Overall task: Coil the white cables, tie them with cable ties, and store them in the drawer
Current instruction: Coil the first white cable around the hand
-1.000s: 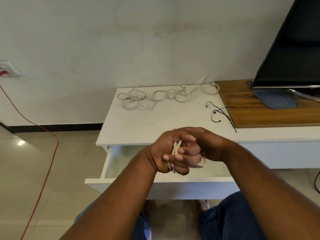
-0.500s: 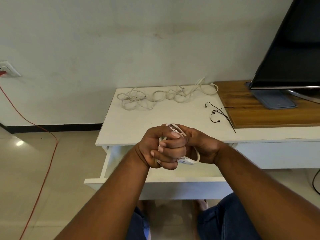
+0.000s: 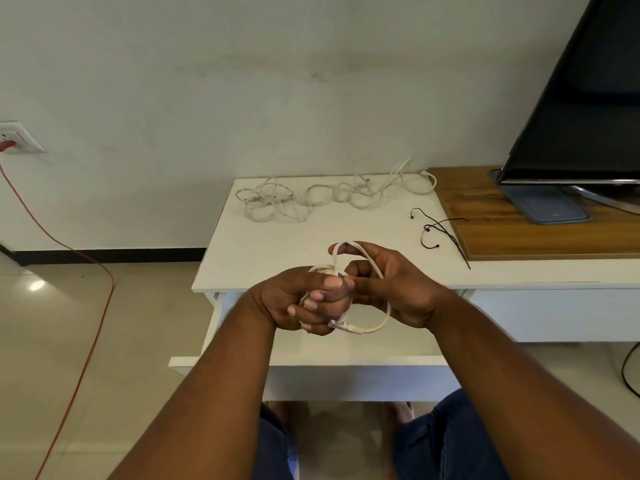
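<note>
So the left hand [image 3: 304, 299] is clenching a small bundle of white cable [image 3: 381, 289] in its fist, thumb pressing down on top, right out over the open drawer [image 3: 346, 351]. A second ago both hands were locked together in one tight knot and you could barely see any cable; now they're coming apart a bit. The right hand [image 3: 394, 289] is opening up and lifting, fingers loosely hooking a loop of the cable that's arching over its index finger and curving down around the palm. Half a second back that loop was much tighter against the knuckles, now it's hanging wider

The free end with the clear plug [image 3: 341, 325] is poking out under the left fist, dangling just above the drawer, more exposed than before

Everything else is sitting the same as earlier. The other tangled cables [image 3: 311, 199] are lying along the back of the white table [image 3: 277, 251], near the wall. The black cable ties [image 3: 440, 230] are lying loose near the right side of the tabletop, touching the edge of the wooden board [image 3: 519, 233], untouched. The TV [image 3: 585, 109] is standing on that board. A red cord [image 3: 86, 265] is running from the wall socket [image 3: 17, 136] down across the floor on the left. The drawer itself is looking empty as far as I can see, though the arms are covering part of it
</note>
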